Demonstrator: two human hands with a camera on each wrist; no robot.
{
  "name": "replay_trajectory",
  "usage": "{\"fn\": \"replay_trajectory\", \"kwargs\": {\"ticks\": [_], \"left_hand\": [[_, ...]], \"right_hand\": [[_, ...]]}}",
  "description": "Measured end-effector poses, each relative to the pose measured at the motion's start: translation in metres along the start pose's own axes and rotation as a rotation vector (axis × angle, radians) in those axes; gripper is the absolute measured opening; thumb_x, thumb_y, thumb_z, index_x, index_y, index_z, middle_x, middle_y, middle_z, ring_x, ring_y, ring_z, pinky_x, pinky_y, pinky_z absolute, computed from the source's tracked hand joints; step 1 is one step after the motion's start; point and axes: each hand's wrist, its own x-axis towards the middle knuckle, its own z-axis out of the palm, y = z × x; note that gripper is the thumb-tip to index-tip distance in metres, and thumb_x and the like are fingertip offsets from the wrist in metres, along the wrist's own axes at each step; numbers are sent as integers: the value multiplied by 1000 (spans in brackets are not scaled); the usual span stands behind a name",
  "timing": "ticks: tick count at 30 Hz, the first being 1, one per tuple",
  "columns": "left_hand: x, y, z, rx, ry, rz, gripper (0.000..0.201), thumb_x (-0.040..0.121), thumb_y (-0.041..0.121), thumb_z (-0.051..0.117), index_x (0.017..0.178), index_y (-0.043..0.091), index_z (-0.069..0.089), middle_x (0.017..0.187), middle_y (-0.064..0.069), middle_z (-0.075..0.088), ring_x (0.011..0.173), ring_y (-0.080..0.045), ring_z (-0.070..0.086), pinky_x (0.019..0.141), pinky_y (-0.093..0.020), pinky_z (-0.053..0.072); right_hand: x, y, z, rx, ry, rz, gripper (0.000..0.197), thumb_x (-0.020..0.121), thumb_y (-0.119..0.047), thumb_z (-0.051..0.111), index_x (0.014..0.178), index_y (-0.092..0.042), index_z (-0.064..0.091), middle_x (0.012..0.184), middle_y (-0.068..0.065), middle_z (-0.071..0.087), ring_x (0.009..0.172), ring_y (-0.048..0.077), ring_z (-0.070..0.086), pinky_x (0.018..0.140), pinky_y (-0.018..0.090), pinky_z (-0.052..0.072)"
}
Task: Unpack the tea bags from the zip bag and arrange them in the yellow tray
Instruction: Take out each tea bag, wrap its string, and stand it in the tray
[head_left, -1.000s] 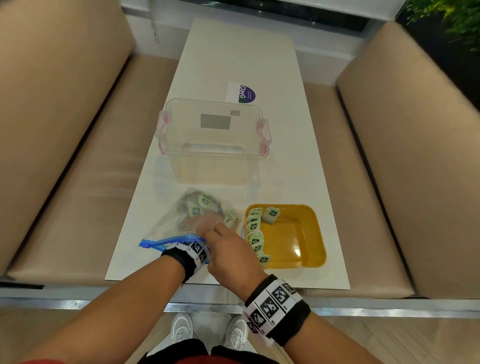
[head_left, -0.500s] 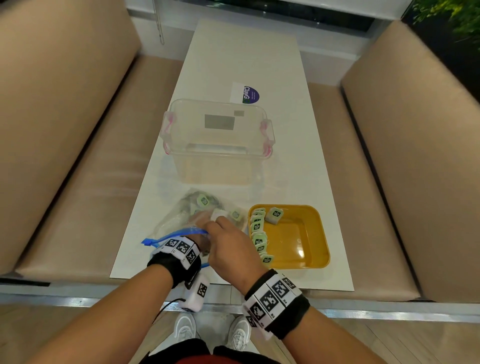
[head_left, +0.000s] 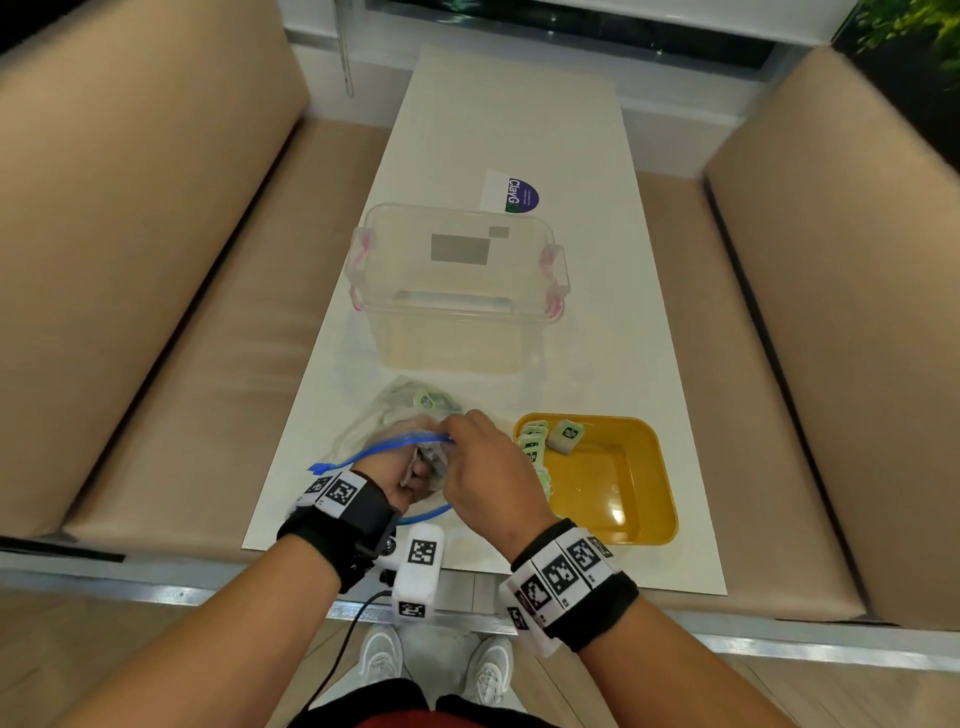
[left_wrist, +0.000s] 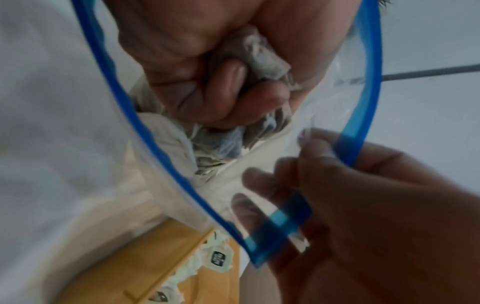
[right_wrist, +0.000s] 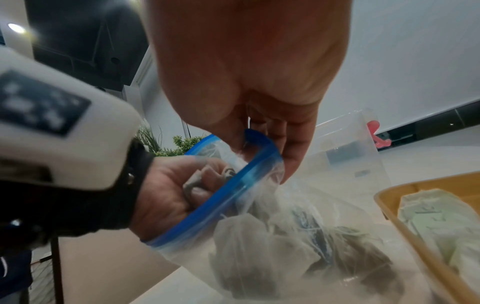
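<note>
Nearest, at the table's (head_left: 519, 130) front edge, the left hand (head_left: 410, 475) is plunged inside the clear zip bag (head_left: 384, 431), its fingers curled tight round a bunch of tea bags (left_wrist: 262, 53), wrist ringed by the blue zipper rim (left_wrist: 122, 98). The right hand (head_left: 483, 467) comes over from 3 o'clock and pinches the far side of that blue rim between thumb and fingertips (right_wrist: 288, 164), holding the mouth wide; its back hides most of the opening from the head view. Both wrists wear black bands with white square-code tags, and a white camera block (head_left: 421, 571) hangs under the left wrist. Just beside the bag at 3 o'clock sits the one yellow tray (head_left: 639, 519), with a row of green-tagged tea bags (head_left: 532, 447) along its left wall and one more (head_left: 567, 435) lying apart near the far-left corner (the row is partly covered by the right hand, so I cannot count it). More tea bags remain in the bag's far end. At 12 o'clock stands one clear plastic box (head_left: 457, 291) with pink clips and a grey label. Beyond it lies a card (head_left: 511, 192) whose print reads about "ClayG".
</note>
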Motion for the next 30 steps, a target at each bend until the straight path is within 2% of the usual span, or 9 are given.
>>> {"fn": "replay_trajectory", "kwargs": {"ticks": [5, 11, 16, 19, 22, 24, 25, 27, 30], "left_hand": [[-13, -3, -3, 27, 11, 47, 24, 100, 19, 52, 76, 16, 50, 69, -6, 41, 33, -6, 33, 34, -14, 27], [-33, -8, -4, 124, 53, 124, 15, 89, 24, 60, 81, 11, 56, 74, -16, 50, 44, -16, 32, 40, -20, 25], [-38, -5, -10, -65, -71, 25, 12, 93, 20, 54, 83, 16, 58, 69, -6, 57, 41, -9, 30, 37, -17, 21], [-42, -4, -14, -105, -130, -42, 18, 93, 18, 52, 76, 18, 55, 66, -5, 59, 37, -7, 27, 37, -16, 17], [-47, -3, -20, -109, -211, -99, 16, 93, 19, 51, 77, 17, 53, 75, -12, 60, 35, -6, 25, 35, -15, 17], [-48, -5, -24, -137, -258, -139, 13, 94, 19, 51, 82, 15, 54, 78, -14, 60, 33, -5, 25, 33, -14, 19], [-49, -5, -26, -149, -274, -153, 11, 94, 20, 52, 84, 14, 54, 78, -14, 60, 32, -5, 26, 32, -13, 19], [-51, -7, -30, -166, -302, -167, 11, 94, 20, 53, 87, 12, 54, 78, -15, 61, 31, -5, 27, 32, -13, 20], [-55, -11, -33, -140, -330, -175, 14, 93, 20, 55, 87, 8, 56, 79, -16, 62, 31, -5, 27, 31, -14, 21]], "right_hand": [[5, 1, -2, 10, 50, 11, 19, 95, -16, 46, 108, -17, 59, 103, 3, 55, 85, 29, 59, 68, 44, 49], [12, 3, -8, 32, 34, 34, 19, 96, -20, 47, 106, -17, 62, 104, 2, 55, 89, 26, 58, 74, 42, 49], [15, 5, -8, 87, -16, 52, 15, 95, -22, 52, 103, -19, 63, 102, 1, 57, 91, 23, 58, 78, 40, 49], [19, 7, -10, 177, -86, 62, 15, 93, -20, 57, 104, -18, 67, 100, 1, 62, 92, 20, 59, 81, 33, 48], [23, 10, -14, 268, -119, 99, 13, 91, -16, 61, 101, -17, 70, 87, -5, 64, 79, 11, 58, 72, 21, 43], [25, 12, -16, 307, -127, 123, 11, 90, -15, 63, 98, -18, 71, 78, -11, 61, 70, 4, 55, 66, 18, 41], [25, 12, -16, 331, -130, 134, 10, 89, -15, 63, 95, -18, 71, 75, -13, 60, 68, 4, 55, 66, 19, 44], [27, 12, -15, 377, -139, 156, 8, 88, -16, 65, 89, -22, 70, 74, -11, 61, 68, 10, 59, 70, 33, 54], [29, 11, -14, 433, -156, 187, 9, 86, -17, 66, 82, -25, 68, 75, -10, 63, 71, 15, 63, 74, 43, 57]]}}
